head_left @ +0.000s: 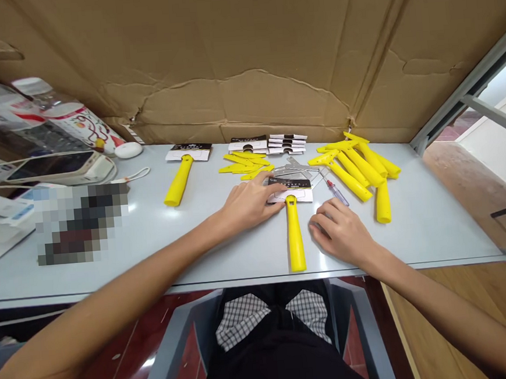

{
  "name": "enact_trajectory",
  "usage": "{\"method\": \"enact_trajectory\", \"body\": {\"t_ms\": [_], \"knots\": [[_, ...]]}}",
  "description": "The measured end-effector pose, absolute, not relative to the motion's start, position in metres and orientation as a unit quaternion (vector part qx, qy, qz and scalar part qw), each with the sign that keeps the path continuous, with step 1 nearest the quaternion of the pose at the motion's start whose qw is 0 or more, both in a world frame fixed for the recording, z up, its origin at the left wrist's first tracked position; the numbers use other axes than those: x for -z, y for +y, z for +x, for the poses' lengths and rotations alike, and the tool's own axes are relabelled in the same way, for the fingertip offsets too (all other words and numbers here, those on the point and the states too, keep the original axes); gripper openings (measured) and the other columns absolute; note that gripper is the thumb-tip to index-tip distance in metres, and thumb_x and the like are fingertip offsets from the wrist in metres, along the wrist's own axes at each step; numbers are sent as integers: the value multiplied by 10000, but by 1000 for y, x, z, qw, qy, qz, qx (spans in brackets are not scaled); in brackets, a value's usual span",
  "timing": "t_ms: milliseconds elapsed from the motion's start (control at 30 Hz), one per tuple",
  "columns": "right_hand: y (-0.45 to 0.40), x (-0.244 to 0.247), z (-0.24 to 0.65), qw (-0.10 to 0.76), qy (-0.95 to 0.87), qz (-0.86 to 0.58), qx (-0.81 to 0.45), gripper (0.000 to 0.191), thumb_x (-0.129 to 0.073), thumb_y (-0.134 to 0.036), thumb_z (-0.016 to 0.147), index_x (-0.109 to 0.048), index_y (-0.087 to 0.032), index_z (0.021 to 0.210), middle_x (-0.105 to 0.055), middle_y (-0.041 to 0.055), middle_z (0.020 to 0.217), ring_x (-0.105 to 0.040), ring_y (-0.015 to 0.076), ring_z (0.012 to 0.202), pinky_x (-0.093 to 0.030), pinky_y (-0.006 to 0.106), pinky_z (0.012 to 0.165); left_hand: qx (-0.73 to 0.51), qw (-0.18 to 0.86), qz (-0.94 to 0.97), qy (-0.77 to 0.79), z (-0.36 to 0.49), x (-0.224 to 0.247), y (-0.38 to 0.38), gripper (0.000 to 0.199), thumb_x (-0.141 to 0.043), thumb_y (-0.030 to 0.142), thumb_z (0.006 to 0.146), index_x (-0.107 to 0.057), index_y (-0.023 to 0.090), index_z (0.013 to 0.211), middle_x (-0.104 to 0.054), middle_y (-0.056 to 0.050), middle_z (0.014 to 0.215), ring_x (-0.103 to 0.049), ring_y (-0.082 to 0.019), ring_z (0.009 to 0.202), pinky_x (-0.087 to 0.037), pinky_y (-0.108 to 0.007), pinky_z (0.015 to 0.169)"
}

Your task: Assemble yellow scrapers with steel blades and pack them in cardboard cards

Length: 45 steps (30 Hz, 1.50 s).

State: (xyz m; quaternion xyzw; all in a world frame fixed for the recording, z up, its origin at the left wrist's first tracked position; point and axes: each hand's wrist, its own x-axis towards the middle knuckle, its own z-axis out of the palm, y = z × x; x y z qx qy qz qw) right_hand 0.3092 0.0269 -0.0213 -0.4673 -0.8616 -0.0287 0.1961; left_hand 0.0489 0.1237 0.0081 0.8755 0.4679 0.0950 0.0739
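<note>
Yellow handle (296, 238) w/ black-and-white card (303, 195) across its top is laid on the grey table (174, 248), front-centre, butt toward the near edge. Judged light, stiff plastic, prob. a bit slick; card thin, likely easily creased or bent. Best held round the mid-handle; card best touched only lightly, at the edges. Card is covered at its left by the left hand (248, 204), fingers laid over it, thumb at the lower L edge; pinched or just pressed, can't tell. Right hand (344, 229) is rested on the table just R of the handle, loosely half-curled, nothing seen held. Screwdriver (338, 193) w/ clear grip lies just beyond it. Behind the card, grey metal pcs (297, 164) are partly hidden; flat yellow pcs (244, 162) are heaped to their L, loose yellow handles (360, 166) piled R. Folded cards (287, 143) are stacked at the back; another carded handle (179, 182) is set apart, L. Far L: bottle (78, 118), phone (54, 165).
</note>
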Motion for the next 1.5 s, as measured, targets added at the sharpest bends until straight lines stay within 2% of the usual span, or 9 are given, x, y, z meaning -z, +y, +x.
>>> {"method": "enact_trajectory", "body": {"t_ms": [133, 300, 500, 633, 767, 1067, 1200, 1300, 1500], "knots": [[25, 27, 313, 222, -861, -458, -11, 363, -484, -244, 1117, -772, -102, 1286, -753, 218, 1374, -689, 352, 1269, -605, 536, 1095, -119, 34, 866, 484, 38, -9, 102, 547, -685, 496, 1054, -691, 328, 1575, -453, -155, 1791, -753, -430, 1235, -656, -577, 934], [9, 36, 309, 176, -853, -491, -20, 571, -464, -344, 1144, -590, -51, 1617, -547, 266, 1706, -518, 398, 1616, -451, 631, 1331, -214, 19, 876, 432, 17, 5, 52, 395, -571, 402, 1120, -755, 192, 1400, -666, -193, 1597, -635, -396, 1465, -554, -613, 1206], [3, 38, 300, 106, -849, -517, -2, 642, -420, -372, 1163, -499, -4, 1684, -389, 277, 1782, -382, 386, 1693, -360, 613, 1385, -190, 34, 874, 445, 14, 40, 22, 491, -465, 417, 1173, -651, 153, 1542, -545, -211, 1738, -481, -384, 1646, -423, -611, 1338], [3, 38, 299, 80, -850, -521, 1, 668, -391, -368, 1165, -474, 47, 1682, -370, 291, 1784, -363, 404, 1696, -352, 615, 1386, -158, 39, 885, 436, 21, 46, 23, 514, -460, 428, 1183, -538, 230, 1651, -452, -148, 1816, -364, -350, 1718, -258, -628, 1409], [3, 34, 297, 91, -840, -535, -13, 649, -405, -348, 1154, -496, 28, 1675, -394, 282, 1784, -374, 401, 1695, -357, 612, 1385, -142, 42, 881, 449, 23, 44, 23, 537, -426, 437, 1199, -510, 207, 1676, -416, -160, 1830, -334, -343, 1731, -235, -626, 1415], [13, 6, 293, 80, -843, -532, -18, 522, -414, -289, 1123, -684, -8, 1470, -613, 296, 1632, -583, 431, 1547, -511, 610, 1254, -148, 53, 876, 456, 24, 42, 22, 530, -447, 431, 1191, -542, 213, 1665, -430, -149, 1824, -357, -343, 1722, -267, -623, 1407], [14, -11, 277, 84, -809, -582, 2, 435, -407, -315, 1127, -776, -134, 1270, -793, 223, 1332, -755, 391, 1219, -597, 531, 920, -153, 49, 877, 453, 24, 41, 22, 531, -453, 434, 1187, -549, 209, 1658, -440, -153, 1818, -371, -352, 1715, -273, -631, 1404], [19, -22, 258, 76, -766, -638, 26, 431, -458, -430, 1143, -776, -174, 1282, -832, 165, 1129, -782, 350, 945, -449, 403, 657, -142, 42, 880, 452, 25, 40, 22, 541, -433, 434, 1193, -549, 178, 1656, -429, -169, 1819, -371, -361, 1714, -279, -637, 1399], [37, -25, 230, 62, -733, -678, 1, 504, -526, -568, 1114, -732, -178, 1359, -843, 170, 1061, -772, 326, 817, -323, 355, 636, -154, 54, 878, 450, 26, 39, 21, 558, -459, 418, 1182, -542, 165, 1672, -437, -178, 1813, -355, -371, 1720, -262, -640, 1407]]}}
